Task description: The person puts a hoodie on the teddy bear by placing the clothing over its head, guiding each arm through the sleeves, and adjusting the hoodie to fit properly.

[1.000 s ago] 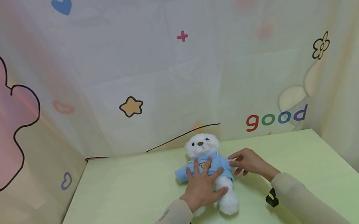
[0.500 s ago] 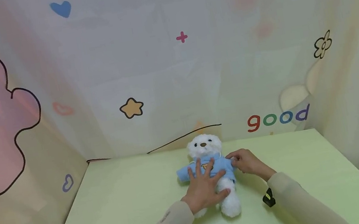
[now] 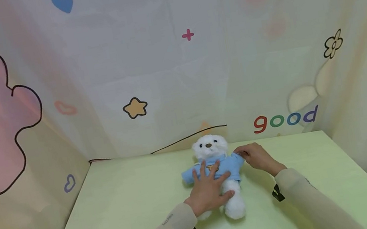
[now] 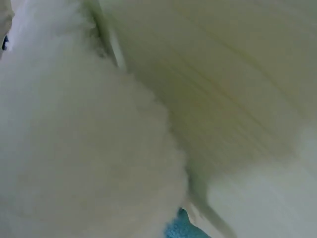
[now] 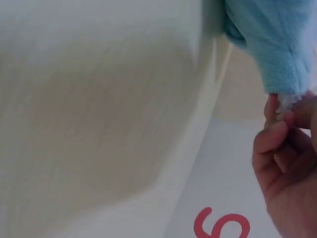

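Observation:
A white plush teddy bear [image 3: 209,147] in a light blue sweater [image 3: 231,163] lies face up near the back of the table. My left hand [image 3: 205,192] rests over its belly and legs, fingers spread across the sweater front. White fur fills much of the left wrist view, with a scrap of blue cloth [image 4: 183,228] at the bottom. Beside the bear, my right hand [image 3: 257,157] draws one sleeve up and outward. The right wrist view shows its thumb and fingers pinching the white paw tip [image 5: 287,102] that pokes from the blue sleeve [image 5: 282,64].
The pale green table [image 3: 132,220] extends to both sides of the bear. Behind it hangs a printed cloth backdrop [image 3: 160,61], with more cloth along the left and right. A dark wrist strap [image 3: 277,193] shows at the right cuff.
My right hand has moved slightly up and to the right, lifting the sleeve to a steeper angle. My left hand stays on the bear.

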